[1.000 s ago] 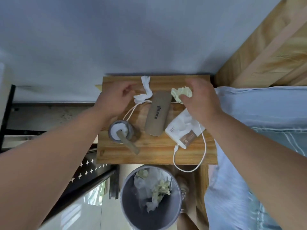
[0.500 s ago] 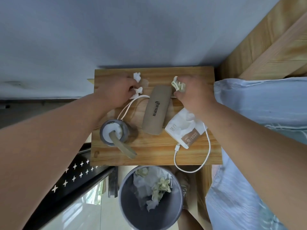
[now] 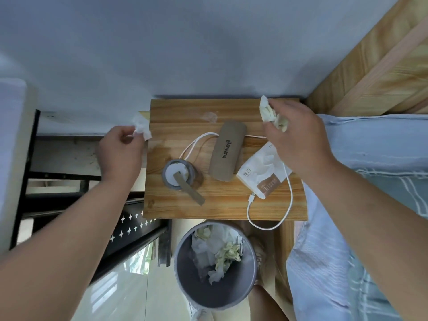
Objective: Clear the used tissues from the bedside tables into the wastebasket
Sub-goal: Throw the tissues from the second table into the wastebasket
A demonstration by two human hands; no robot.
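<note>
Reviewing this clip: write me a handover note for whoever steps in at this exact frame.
Left hand pinches a crumpled white tissue at the bedside table's left edge.
Right hand grips a yellowish tissue over the table's far right corner.
Wastebasket stands on the floor in front of the table, with crumpled tissues already inside.
Done: both tissues are in hand.
Left: drop both into the wastebasket; any other table is out of view.
</note>
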